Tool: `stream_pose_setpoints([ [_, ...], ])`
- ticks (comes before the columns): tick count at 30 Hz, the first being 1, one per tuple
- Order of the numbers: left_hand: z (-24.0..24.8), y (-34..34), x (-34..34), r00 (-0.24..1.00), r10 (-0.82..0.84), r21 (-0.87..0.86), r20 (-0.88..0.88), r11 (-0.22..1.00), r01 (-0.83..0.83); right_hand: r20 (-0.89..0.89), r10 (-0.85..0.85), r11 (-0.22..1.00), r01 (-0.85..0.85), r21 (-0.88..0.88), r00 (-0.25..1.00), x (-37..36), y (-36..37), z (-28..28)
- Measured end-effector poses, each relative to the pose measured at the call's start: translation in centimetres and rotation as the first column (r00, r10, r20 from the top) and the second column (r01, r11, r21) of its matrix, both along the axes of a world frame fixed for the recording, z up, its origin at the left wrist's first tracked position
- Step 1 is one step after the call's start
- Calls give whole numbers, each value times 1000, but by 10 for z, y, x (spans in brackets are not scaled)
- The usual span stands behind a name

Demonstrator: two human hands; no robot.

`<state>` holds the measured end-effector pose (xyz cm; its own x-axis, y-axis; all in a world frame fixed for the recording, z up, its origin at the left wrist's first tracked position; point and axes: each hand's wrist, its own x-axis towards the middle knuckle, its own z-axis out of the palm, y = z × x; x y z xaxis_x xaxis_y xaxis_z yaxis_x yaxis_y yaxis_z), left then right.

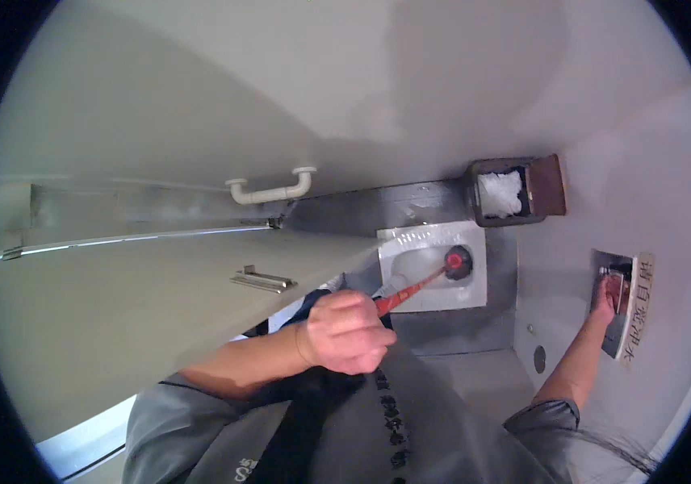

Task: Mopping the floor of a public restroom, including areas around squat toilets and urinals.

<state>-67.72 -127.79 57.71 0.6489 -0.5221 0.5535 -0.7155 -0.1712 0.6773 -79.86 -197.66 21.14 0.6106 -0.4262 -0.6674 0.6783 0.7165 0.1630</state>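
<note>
My left hand (pixel 349 332) is closed round the red handle of a plunger (pixel 412 295). The handle slants down to the right, and its dark cup with a red middle sits inside the bowl of a white squat toilet (pixel 390 242), at the right end. Over on the right wall, my right hand (pixel 609 295) is at a metal flush panel (pixel 613 343). Its fingers are curled at the panel's metal flush handle (pixel 622 290), and the fingertips are partly hidden.
Beyond the toilet a dark waste bin (pixel 475 206) with its brown lid raised holds white paper. A white grab bar (pixel 269 195) is fixed to the far wall. On my left stands a stall door (pixel 144 298) with a metal handle (pixel 265 281). A round drain (pixel 539 359) lies near the right wall.
</note>
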Motion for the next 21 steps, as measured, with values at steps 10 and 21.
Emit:
stream_pose_setpoints([
  [10,3,-2,26,1000,-8,80,2,997,8,127,73,997,-69,-34,989,15,25,27],
  [21,1,-6,38,997,23,68,67,997,-27,-258,45,999,-45,7,965,25,148,92],
])
